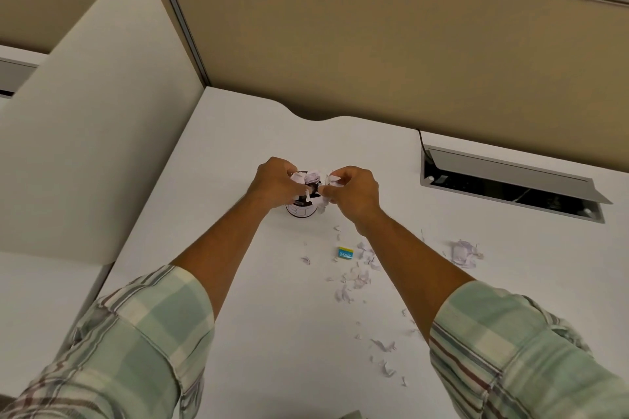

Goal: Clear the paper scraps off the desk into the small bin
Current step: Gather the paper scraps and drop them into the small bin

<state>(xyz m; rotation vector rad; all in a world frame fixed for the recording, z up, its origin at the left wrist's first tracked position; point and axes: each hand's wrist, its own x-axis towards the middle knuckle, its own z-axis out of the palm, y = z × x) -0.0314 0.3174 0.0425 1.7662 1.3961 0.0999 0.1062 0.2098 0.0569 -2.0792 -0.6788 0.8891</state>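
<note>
Two hands meet over the small bin (pixel 302 208) in the middle of the white tabletop (pixel 258 282). The left hand (pixel 277 183) is on the left side of the bin and the right hand (pixel 352 193) is on the right side. The fingers of both hands are curled in and pinch white paper. The left hand holds crumpled bits right at the top of the bin. The right hand holds more bits just beside the rim. The bin is small and round, dark inside, with a white label on its front. Paper is piled up in its mouth and some strips hang over the edge.

Many paper scraps (pixel 355 277) still lie on the tabletop, near the person and to the right of the bin. They are small, white and torn. A bigger crumpled scrap (pixel 463 253) lies farther right, apart from the rest. A little blue and yellow card (pixel 345 253) lies among the scraps, between the bin and the small pile.

Both arms wear pale green checked sleeves (pixel 143 343) rolled up to the elbow. An open cable box (pixel 510 185) is set into the tabletop at the far right. A cream divider (pixel 102 112) stands at the left, and tan walls stand behind.
</note>
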